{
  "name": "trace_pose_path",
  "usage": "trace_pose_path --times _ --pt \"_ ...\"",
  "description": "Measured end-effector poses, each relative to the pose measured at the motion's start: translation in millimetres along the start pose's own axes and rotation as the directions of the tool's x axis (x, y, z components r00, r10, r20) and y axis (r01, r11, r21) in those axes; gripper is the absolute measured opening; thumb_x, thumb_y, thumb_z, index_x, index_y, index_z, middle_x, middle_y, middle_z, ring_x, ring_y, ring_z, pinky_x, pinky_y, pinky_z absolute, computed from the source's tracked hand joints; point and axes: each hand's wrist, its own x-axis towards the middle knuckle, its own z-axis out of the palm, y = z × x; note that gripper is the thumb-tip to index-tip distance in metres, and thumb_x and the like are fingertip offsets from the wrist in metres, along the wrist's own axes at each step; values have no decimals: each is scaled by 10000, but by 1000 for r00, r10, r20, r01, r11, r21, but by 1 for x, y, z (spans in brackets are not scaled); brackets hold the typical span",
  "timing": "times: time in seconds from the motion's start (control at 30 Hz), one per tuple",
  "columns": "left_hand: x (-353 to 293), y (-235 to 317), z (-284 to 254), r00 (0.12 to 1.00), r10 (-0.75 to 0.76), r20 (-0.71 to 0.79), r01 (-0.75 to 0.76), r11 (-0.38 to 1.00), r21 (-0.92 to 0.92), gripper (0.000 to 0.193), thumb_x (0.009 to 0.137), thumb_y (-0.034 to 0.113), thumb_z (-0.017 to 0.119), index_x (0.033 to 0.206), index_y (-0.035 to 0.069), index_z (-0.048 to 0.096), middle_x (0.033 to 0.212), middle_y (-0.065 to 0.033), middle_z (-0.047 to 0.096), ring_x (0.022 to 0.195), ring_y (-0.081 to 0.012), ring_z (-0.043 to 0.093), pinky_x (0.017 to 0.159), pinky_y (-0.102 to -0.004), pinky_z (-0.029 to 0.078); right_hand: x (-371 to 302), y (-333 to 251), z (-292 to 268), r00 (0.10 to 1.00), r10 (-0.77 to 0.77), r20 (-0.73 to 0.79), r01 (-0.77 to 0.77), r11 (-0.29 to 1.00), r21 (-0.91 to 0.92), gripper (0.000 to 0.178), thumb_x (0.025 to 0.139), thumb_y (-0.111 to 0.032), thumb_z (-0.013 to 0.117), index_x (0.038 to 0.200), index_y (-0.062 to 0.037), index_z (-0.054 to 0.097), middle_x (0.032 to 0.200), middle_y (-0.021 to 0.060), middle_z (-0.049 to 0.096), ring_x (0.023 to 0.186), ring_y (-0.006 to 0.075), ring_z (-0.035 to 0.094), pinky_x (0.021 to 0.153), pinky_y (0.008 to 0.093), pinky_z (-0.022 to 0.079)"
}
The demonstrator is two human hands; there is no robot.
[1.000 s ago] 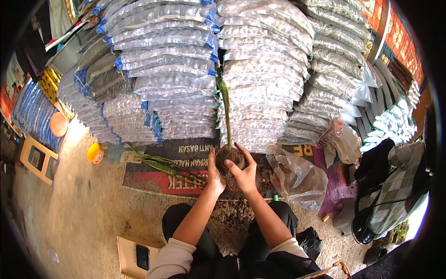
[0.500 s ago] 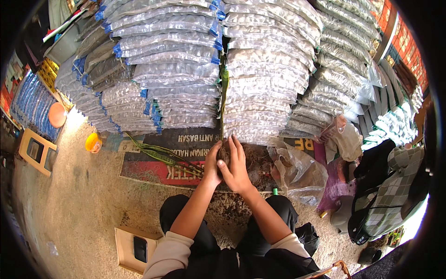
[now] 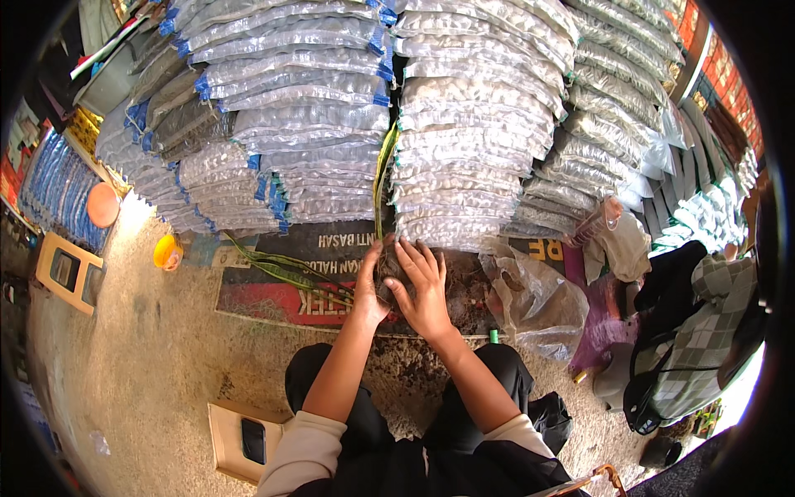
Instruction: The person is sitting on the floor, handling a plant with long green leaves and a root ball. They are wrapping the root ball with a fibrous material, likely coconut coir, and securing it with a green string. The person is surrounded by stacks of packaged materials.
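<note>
Between my two hands sits a dark clump of soil and roots (image 3: pixel 386 277), from which a long green snake plant leaf with yellow edges (image 3: pixel 383 170) stands upright. My left hand (image 3: pixel 368 286) cups the clump's left side. My right hand (image 3: pixel 424 290) lies against its right side, fingers long and slightly spread, thumb toward the left palm. The underside of the clump is hidden by the hands. More snake plant leaves (image 3: pixel 281 269) lie on the printed sheet (image 3: pixel 248 298) to the left. Loose dark soil and roots (image 3: pixel 470 290) rest to the right.
Tall stacks of filled clear bags (image 3: pixel 464 149) rise just beyond the sheet. A crumpled clear plastic bag (image 3: pixel 538 306) lies to the right. On the left are a yellow cup (image 3: pixel 167 253), a stool (image 3: pixel 70 272) and a phone (image 3: pixel 253 441) on another stool (image 3: pixel 228 451).
Both hands have shifted slightly left with the clump, and the leaf has moved left and leans differently. The fingers of my right hand are more spread.
</note>
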Motion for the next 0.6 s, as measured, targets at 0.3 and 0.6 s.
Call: trace_pose_path --times 0.3,0.6 --pt "7 3 -9 999 -28 28 31 989 -145 340 826 241 542 1117 66 547 1014 -89 592 909 -199 589 792 -334 496 10 -4 -17 986 42 -159 -13 984 177 546 721 -235 708 1180 -14 514 1163 177 529 1099 326 483 963 402 314" --pt "6 8 -11 999 -4 -47 -4 985 -170 256 812 278 561 990 94 575 905 -51 618 825 -185 610 699 -334 525 -6 -12 -8 999 33 -43 -26 987 160 532 694 -292 728 1103 -5 546 1101 115 542 1061 273 501 1005 523 194"
